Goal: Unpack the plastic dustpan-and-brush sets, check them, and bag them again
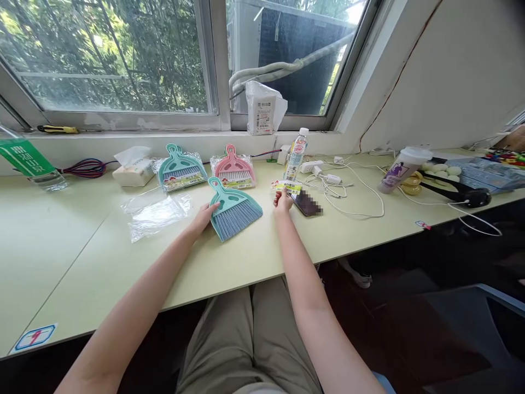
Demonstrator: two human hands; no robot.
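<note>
A teal mini dustpan (223,197) with a grey-blue bristled brush (238,220) nested in it rests on the table, bristles toward me. My left hand (204,215) is closed on its left edge, thumb on top. My right hand (283,202) pinches a printed yellow-green label card (292,187), held up beside the dustpan's right side. Behind lie a second teal dustpan set (180,164) and a pink dustpan set (232,164), both in clear wrap with labels. A crumpled clear plastic bag (158,213) lies left of my left hand.
A phone (305,202) lies just beyond my right hand, with an upright drink bottle (295,156) behind. White cables (361,180) and a lidded cup (402,169) are to the right. Tissues (134,168) and a tilted large water bottle (28,158) stand left. The table's front edge (262,282) is near my lap.
</note>
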